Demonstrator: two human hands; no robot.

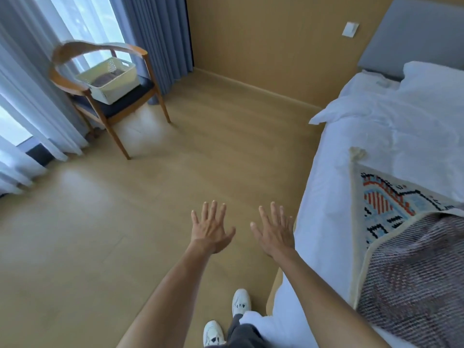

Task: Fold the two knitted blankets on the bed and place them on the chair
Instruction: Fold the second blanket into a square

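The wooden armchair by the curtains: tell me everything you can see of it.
The wooden armchair stands upright on the floor in the far left corner, backed against the grey curtains and window. It has a curved brown wooden back-and-arm rail, slim angled legs and a dark seat cushion. A cream perforated plastic basket sits on the seat, something dark inside. No blanket lies on it; neither hand touches it.

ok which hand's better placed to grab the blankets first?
Right. The right hand hovers open beside the bed, nearest the patterned blanket; the left hand is over bare floor, farther away.
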